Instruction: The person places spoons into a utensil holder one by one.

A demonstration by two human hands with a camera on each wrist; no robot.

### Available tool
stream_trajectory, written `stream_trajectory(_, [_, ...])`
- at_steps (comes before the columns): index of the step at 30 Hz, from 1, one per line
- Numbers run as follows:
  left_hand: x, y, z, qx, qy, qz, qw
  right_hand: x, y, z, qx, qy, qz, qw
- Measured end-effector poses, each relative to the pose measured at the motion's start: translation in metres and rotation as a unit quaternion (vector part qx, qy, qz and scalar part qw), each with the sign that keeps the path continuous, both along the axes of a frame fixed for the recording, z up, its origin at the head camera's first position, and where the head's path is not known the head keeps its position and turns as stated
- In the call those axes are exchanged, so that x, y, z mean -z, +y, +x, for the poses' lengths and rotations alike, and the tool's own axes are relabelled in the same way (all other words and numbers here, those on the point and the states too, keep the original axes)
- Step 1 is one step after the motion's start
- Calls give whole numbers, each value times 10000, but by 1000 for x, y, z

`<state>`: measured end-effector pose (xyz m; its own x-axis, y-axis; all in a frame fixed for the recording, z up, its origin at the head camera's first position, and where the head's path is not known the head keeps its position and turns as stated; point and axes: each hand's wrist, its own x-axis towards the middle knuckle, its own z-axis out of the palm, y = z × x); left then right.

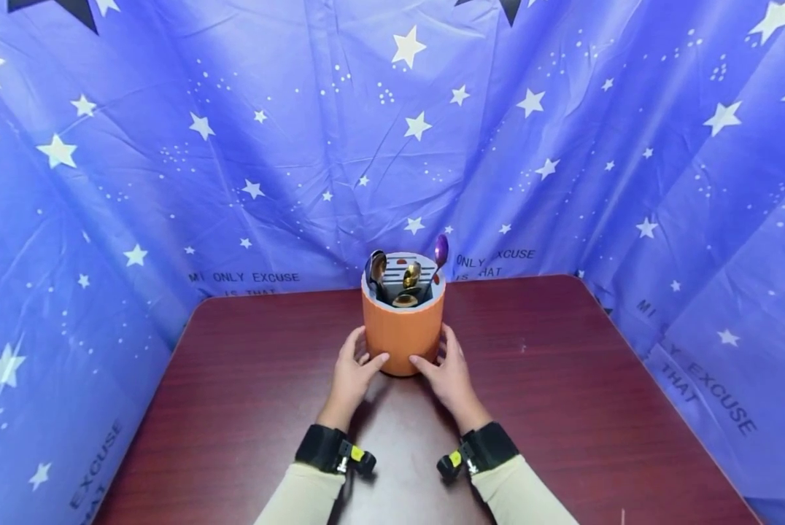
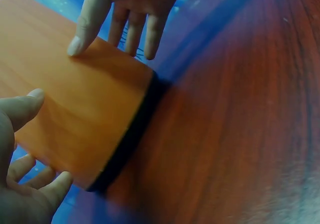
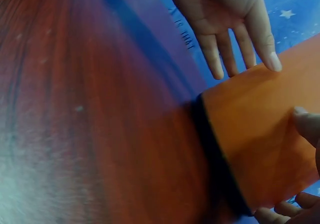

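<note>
Near the far side of the table, an orange utensil holder (image 1: pixel 403 337) stands upright between both hands. Its rim is white, and a dark band runs round its base. My left hand (image 1: pixel 353 373) grips its left side, thumb across the front and fingers round the side. On the opposite side my right hand (image 1: pixel 453 373) holds it the same way. Out of the top stick a purple spoon (image 1: pixel 441 250), a gold spoon (image 1: pixel 411 275) and dark metal spoons (image 1: pixel 377 265); their handles are hidden inside. Whether the base touches the table I cannot tell.
The dark red wooden table (image 1: pixel 563 394) extends on both sides of the holder and toward me. A blue curtain (image 1: pixel 340 146) with white stars and lettering hangs close behind the table's far edge and along both sides.
</note>
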<state>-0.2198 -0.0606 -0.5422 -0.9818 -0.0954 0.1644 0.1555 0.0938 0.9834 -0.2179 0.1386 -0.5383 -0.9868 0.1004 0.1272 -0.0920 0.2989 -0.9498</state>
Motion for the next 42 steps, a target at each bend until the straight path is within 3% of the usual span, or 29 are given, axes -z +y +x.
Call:
stream_trajectory(6, [15,1,0,42,-145,-107,9998,13,-6,2,-167,51,-95,9998])
stream_trajectory(12, [24,3,0,228,-158,31,9996,22,-9,4,-117,211,206,9995])
stream_trajectory(19, [22,11,-2,402,-147,6,9991,21,-3,5,20,379,357,9986])
stream_trajectory(25, [16,19,-4,579,-217,90,9980,19,6,5,111,178,410,9989])
stream_trajectory(31, [20,30,-16,662,-307,-74,9973,16,15,1,211,95,476,9986])
stream_trajectory(39, [18,45,-34,430,-140,-639,9969,10,24,-12,380,-112,837,9957])
stream_trajectory(42, [17,50,-41,262,-60,-1040,9942,9,26,-19,500,-41,1050,9932])
